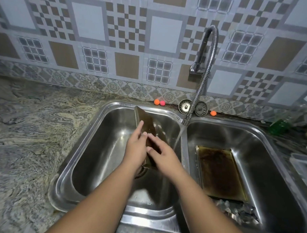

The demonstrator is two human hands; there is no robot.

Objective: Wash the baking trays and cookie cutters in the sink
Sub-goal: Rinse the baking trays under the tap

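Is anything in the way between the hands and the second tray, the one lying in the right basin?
Nothing lies on the second tray. Only the sink divider and the water stream stand between; the left hand holds and the right hand touches the other tray.

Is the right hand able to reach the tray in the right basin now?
Probably yes: that tray lies uncovered just beside the right hand, only the sink divider between, and the hand grips nothing.
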